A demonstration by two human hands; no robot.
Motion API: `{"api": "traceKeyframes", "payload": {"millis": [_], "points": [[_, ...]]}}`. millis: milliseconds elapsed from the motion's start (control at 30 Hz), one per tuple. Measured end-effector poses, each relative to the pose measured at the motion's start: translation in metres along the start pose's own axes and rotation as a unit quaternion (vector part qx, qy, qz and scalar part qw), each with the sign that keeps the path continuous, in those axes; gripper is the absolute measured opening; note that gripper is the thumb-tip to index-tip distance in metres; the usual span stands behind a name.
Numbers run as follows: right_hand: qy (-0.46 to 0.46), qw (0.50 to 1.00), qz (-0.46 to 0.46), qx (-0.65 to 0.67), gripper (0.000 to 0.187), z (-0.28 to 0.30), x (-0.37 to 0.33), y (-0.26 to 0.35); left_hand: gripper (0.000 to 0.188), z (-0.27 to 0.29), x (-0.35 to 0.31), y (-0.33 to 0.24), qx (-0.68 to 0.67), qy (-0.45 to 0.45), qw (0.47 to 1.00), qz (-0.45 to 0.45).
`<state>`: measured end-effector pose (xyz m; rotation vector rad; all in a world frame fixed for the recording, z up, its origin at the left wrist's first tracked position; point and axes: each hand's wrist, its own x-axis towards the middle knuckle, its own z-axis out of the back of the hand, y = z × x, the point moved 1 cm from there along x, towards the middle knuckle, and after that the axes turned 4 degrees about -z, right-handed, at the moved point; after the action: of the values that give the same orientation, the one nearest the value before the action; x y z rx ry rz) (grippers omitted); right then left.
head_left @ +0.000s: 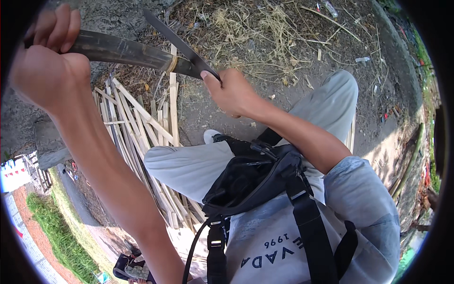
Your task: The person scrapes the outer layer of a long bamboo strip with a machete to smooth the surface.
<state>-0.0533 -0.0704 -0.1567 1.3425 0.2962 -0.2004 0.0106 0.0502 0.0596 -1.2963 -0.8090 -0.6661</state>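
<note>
A dark, slightly curved bamboo piece with a pale ring at its joint stretches across the upper left. My left hand is wrapped round its far-left end. In my right hand is a knife, its long dark blade slanting up and to the left. The blade crosses the bamboo's right end close to my right thumb; whether it has cut into the bamboo, I cannot tell. My right fingers hide the knife's handle.
Split bamboo strips lie piled left of my bent legs. Dry shavings cover the ground ahead, near a clear plastic bottle. A black bag hangs at my front. Another person shows at the lower left.
</note>
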Motion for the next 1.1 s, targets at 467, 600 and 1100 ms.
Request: {"api": "traceKeyframes", "payload": {"millis": [467, 600, 1100], "points": [[0.016, 0.996, -0.017, -0.083, 0.046, -0.007, 0.02, -0.024, 0.049, 0.034, -0.01, 0.017, -0.109, -0.05, 0.987, 0.108], [0.034, 0.995, -0.002, -0.09, 0.047, -0.007, 0.006, -0.008, 0.045, 0.025, -0.006, 0.005, -0.112, -0.038, 0.989, 0.089], [0.032, 0.996, -0.067, -0.052, 0.043, -0.001, 0.031, -0.072, 0.047, 0.035, -0.01, 0.019, -0.119, -0.037, 0.985, 0.116]]}}
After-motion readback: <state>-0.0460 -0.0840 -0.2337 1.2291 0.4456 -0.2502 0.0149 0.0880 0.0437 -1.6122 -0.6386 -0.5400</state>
